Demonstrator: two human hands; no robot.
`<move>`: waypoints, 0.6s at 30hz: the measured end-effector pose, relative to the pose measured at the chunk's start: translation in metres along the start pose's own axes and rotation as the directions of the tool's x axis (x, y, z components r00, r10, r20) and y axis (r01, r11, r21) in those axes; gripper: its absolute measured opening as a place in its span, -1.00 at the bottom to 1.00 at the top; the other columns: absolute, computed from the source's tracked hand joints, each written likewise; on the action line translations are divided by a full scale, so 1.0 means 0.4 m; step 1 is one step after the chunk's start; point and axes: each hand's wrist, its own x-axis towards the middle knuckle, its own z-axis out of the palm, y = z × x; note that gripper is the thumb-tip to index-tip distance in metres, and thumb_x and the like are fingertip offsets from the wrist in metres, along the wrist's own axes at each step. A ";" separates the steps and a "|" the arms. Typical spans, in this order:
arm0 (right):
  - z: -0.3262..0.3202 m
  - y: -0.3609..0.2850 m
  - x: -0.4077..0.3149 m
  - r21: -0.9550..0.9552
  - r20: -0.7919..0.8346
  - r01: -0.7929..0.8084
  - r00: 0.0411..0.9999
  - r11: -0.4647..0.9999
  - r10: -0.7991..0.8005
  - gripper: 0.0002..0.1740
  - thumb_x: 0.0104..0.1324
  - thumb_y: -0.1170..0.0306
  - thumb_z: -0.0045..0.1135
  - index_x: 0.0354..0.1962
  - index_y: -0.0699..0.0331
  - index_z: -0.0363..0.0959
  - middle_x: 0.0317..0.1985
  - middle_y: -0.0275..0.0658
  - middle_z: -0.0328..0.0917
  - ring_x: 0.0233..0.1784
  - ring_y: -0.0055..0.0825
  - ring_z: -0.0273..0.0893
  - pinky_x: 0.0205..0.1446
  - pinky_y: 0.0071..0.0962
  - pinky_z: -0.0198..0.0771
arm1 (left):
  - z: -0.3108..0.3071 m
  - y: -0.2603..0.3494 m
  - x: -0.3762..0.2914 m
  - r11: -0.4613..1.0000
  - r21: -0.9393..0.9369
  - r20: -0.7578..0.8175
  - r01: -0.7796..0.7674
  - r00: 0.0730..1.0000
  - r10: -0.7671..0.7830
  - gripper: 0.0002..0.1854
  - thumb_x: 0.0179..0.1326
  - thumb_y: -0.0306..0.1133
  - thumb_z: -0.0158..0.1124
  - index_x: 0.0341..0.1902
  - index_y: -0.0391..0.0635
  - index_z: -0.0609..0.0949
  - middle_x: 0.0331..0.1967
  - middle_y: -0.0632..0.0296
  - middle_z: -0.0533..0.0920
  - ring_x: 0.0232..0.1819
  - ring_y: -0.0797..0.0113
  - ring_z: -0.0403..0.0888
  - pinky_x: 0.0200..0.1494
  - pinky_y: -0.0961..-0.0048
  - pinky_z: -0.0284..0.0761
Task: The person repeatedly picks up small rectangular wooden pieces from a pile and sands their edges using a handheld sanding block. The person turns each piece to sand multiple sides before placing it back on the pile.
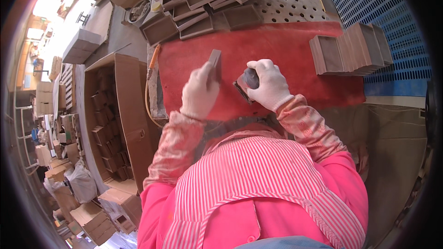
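Observation:
In my gloved left hand [200,91] is a small shallow wooden tray [215,63], tilted up so that a narrow edge faces me. My gloved right hand [271,84] grips a small palm sander [250,78] by its rounded grey top. The sander's flat pad is turned towards the left hand, and a gap separates it from the tray. Both hands are above a red mat [294,52] on the worktable. Fingers and glove cover much of the tray and part of the sander.
Shallow wooden trays [204,0] lie piled at the mat's far edge. A row of trays [349,50] stands at right by a blue slotted panel [377,14]. An orange-handled air hose [154,57] hangs at left, near a cardboard carton [128,117] of small wooden pieces.

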 end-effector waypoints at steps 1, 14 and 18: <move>0.015 -0.006 0.016 -0.015 0.010 -0.021 1.000 1.000 0.021 -0.36 0.23 0.22 0.50 0.26 0.01 0.54 0.24 -0.10 0.52 0.26 0.08 0.55 0.29 0.03 0.60 | 0.003 0.012 -0.043 0.999 0.000 0.030 0.033 0.999 -0.033 -0.33 0.27 -0.55 0.41 0.50 -0.09 0.59 0.23 -0.07 0.73 0.07 -0.04 0.81 0.08 0.17 0.74; 0.137 -0.167 0.049 -0.153 0.345 0.176 0.932 0.973 -0.114 -0.47 0.27 0.23 0.49 0.17 0.06 0.55 0.19 -0.02 0.52 0.26 0.11 0.57 0.23 0.04 0.68 | -0.015 -0.029 -0.144 0.993 -0.105 0.000 0.050 0.999 -0.050 -0.22 0.37 -0.58 0.34 0.67 -0.14 0.40 0.45 -0.23 0.61 0.38 -0.18 0.69 0.35 0.08 0.67; 0.053 -0.070 0.017 -0.140 0.183 0.019 0.983 0.990 0.007 -0.31 0.19 0.20 0.54 0.27 0.05 0.54 0.23 0.01 0.50 0.30 0.13 0.54 0.35 0.05 0.59 | 0.000 -0.021 -0.096 0.990 0.124 0.077 -0.074 0.995 0.064 -0.39 0.25 -0.48 0.40 0.42 -0.07 0.56 0.22 0.03 0.72 0.12 -0.09 0.76 0.03 0.03 0.74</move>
